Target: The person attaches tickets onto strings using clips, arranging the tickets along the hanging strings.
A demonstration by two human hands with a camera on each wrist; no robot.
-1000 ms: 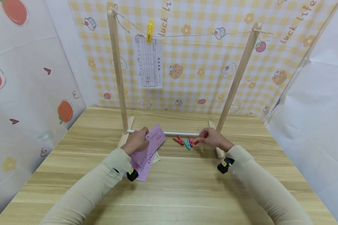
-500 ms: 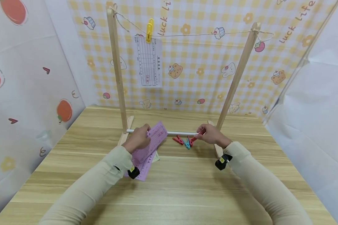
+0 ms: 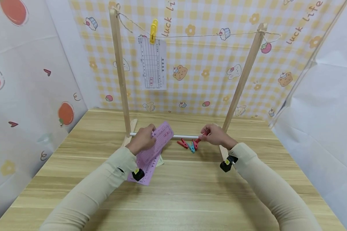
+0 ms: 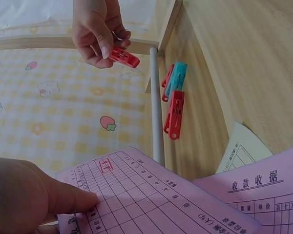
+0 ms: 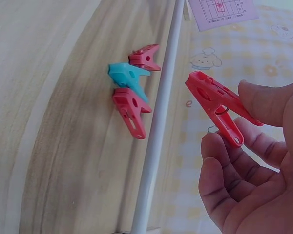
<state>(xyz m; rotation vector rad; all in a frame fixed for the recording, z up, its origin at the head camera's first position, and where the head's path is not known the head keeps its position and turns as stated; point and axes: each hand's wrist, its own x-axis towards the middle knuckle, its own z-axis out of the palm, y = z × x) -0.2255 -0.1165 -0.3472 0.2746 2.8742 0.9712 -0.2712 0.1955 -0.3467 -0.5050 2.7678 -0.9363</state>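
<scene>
Wooden table [image 3: 190, 199]; pink slip [image 3: 159, 138] pinched in left hand [image 3: 142, 140], red clothespin [image 5: 214, 109] pinched in right hand [image 3: 216, 134], both slightly higher than before.

Behind the far edge of the desk [image 3: 176, 199], the checked cloth [image 3: 208, 86] is showing brown lettering: "luck life" toward the far right corner, and "luck li", cut off by the top of the head view, above the middle of that edge. Nearer the desk's left edge, the lower pink slip [image 4: 268, 195] is bearing the title 收款收据 with 数量 and 单价 beneath, while the upper pink slip [image 4: 151, 195] is carrying (大写) and a red boxed stamp [image 4: 105, 165], itself illegible. The white sheet [image 3: 152, 64] and pale slip [image 4: 249, 146] are showing print too small to read surely.
</scene>
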